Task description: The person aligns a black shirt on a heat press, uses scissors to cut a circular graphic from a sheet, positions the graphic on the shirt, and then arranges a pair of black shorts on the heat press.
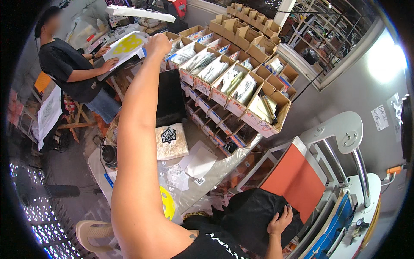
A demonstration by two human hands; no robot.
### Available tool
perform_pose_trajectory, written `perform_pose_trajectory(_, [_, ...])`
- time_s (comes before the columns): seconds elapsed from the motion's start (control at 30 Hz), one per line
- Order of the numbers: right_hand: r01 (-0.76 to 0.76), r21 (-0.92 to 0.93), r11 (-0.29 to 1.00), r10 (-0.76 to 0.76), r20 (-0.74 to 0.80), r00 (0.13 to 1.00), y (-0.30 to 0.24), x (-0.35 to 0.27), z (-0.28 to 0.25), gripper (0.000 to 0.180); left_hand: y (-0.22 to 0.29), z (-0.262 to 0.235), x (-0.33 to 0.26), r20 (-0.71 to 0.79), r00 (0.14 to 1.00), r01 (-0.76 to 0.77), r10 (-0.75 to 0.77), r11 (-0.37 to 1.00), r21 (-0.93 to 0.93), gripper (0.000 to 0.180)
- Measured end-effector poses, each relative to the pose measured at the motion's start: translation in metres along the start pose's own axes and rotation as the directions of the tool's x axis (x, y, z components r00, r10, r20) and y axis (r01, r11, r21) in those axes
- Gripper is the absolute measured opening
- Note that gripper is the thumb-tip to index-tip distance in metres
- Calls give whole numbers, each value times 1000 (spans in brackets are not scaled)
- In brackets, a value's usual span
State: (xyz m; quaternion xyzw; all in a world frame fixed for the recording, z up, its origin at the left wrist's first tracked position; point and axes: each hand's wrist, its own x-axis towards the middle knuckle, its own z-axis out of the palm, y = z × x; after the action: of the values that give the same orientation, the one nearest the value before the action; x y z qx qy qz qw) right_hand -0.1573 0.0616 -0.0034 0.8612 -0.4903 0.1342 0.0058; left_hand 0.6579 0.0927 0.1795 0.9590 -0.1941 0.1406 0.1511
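right grip point(279, 222) splayed on rumpled black fabric point(250, 216); left grip point(158, 45) curled, contents unclear

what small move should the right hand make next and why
Probably draw the black cloth a little further over the orange pad and smooth it: the right hand rests on the cloth, which looks bunched near the pad's lower end, while most of the pad is bare.
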Motion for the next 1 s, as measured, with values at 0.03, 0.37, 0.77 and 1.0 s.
perform_pose_trajectory(0.03, [-2,-1,1000,2,10,1000,0,0,1,49,4,-9,5,115,993,20,-17,999,-29,40])
perform_pose_trajectory(0.37, [-18,-4,1000,18,35,999,1,4,7,49,-13,15,40,287,908,-352,304,927,133,37])
perform_pose_trajectory(0.77, [15,32,999,-16,21,1000,1,12,11,50,-62,53,113,275,930,-292,244,944,150,29])
perform_pose_trajectory(1.0, [-17,31,999,17,19,1000,0,7,5,51,-31,24,68,317,934,-167,162,986,-13,41])
